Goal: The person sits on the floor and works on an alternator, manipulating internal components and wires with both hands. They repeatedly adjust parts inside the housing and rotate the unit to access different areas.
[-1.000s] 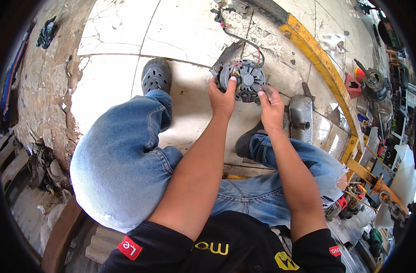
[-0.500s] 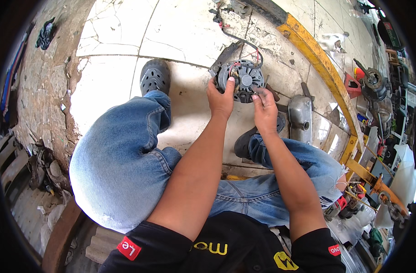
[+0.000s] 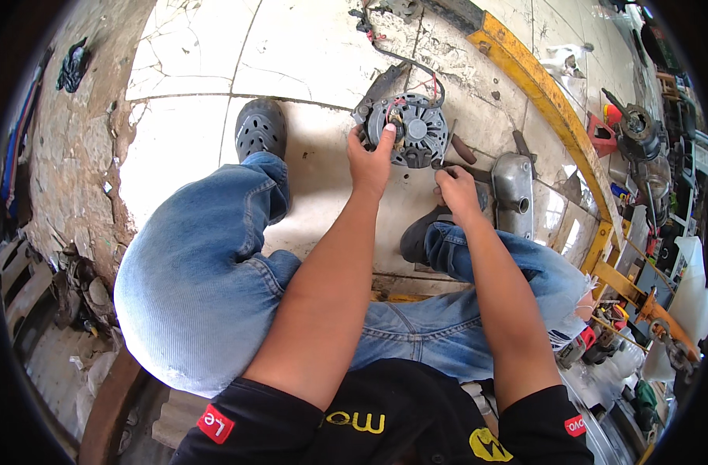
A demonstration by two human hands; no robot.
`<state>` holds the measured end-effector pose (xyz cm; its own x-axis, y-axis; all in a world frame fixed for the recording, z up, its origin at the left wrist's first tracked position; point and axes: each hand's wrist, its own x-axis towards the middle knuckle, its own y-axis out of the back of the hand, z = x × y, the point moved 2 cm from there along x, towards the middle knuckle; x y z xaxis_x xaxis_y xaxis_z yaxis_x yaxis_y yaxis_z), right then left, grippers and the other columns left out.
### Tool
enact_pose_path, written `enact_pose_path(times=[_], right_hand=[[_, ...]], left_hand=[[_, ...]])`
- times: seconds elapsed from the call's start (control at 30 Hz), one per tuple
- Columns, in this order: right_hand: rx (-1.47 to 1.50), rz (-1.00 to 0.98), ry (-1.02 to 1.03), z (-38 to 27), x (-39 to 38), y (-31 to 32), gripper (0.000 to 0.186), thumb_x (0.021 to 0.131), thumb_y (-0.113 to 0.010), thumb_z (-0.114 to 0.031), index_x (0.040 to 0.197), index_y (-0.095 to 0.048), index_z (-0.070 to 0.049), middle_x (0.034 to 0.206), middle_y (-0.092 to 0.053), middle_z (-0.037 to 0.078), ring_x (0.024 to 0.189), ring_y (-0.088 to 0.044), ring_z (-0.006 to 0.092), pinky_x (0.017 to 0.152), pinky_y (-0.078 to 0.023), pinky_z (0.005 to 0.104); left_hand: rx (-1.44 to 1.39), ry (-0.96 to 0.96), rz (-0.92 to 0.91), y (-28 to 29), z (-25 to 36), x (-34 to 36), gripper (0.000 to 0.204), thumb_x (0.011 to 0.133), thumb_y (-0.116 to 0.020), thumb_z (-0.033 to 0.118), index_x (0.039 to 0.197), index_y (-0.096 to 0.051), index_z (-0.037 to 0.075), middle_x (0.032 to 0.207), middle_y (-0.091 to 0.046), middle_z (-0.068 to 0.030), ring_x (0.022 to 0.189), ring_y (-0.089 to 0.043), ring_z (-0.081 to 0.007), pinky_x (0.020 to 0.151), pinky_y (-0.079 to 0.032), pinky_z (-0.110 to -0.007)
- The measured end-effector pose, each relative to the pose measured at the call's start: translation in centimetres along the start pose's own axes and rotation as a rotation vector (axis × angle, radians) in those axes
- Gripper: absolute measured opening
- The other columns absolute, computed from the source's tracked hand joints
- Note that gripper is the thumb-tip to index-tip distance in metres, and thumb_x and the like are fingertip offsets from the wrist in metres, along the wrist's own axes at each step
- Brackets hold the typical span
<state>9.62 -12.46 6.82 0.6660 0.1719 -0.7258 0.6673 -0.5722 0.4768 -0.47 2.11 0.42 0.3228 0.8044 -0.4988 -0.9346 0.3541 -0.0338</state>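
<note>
A round grey alternator point(image 3: 422, 132) with a vented end cover sits over the tiled floor in front of me, red and black wires running off its far side. My left hand point(image 3: 372, 159) grips its left edge, the thumb pressed on the cover. Just off its lower right side is my right hand point(image 3: 456, 190), fingers curled and pinched together; whatever they hold is too small to make out. Close to that hand lie a brown-handled tool point(image 3: 463, 150) and a silver metal housing point(image 3: 513, 190) with a round opening.
A yellow metal frame point(image 3: 536, 85) curves along the right side. Beyond it are a white cat point(image 3: 565, 60), a red stand point(image 3: 601, 136), a dark motor-like part point(image 3: 637, 124) and cluttered tools. My grey clog point(image 3: 262, 132) rests on the tiles left of the alternator.
My right hand has come away from the alternator's lower right edge, moving down and slightly right, and its fingers have curled in. My left hand keeps its hold on the alternator.
</note>
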Motion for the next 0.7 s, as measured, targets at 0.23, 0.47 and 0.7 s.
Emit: enact_pose_path(times=[0.23,0.47,0.7], right_hand=[[-0.577,-0.018,0.307,4.5,5.5,-3.2,0.029,0.088,-0.053,-0.014,0.111,-0.067,-0.004,0.102,-0.068,0.028,0.100,-0.066,0.0436,0.088,-0.052,0.0494],[-0.611,0.141,0.252,7.3,9.5,-7.3,0.035,0.093,-0.056,-0.031,0.112,-0.064,-0.003,0.104,-0.069,0.026,0.102,-0.065,0.0441,0.085,-0.053,0.0502],[-0.529,0.192,0.031,5.5,7.5,-8.6,0.042,0.089,-0.063,-0.037,0.117,-0.065,-0.005,0.109,-0.070,0.021,0.104,-0.067,0.0404,0.088,-0.053,0.0490]], left_hand=[[-0.131,0.063,0.011,0.4,0.0,0.4,0.072,0.095,-0.064,0.042,0.141,-0.037,-0.006,0.131,-0.053,-0.0217,0.115,-0.055,-0.0264,0.096,-0.047,-0.037],[-0.150,0.165,0.048,1.5,-0.1,0.3,0.059,0.102,-0.052,0.035,0.144,-0.035,-0.003,0.133,-0.052,-0.0189,0.115,-0.053,-0.0238,0.097,-0.044,-0.034],[-0.065,0.155,0.137,3.1,-2.0,2.1,0.055,0.102,-0.053,0.032,0.142,-0.038,-0.004,0.132,-0.053,-0.0178,0.116,-0.053,-0.0217,0.101,-0.041,-0.033]])
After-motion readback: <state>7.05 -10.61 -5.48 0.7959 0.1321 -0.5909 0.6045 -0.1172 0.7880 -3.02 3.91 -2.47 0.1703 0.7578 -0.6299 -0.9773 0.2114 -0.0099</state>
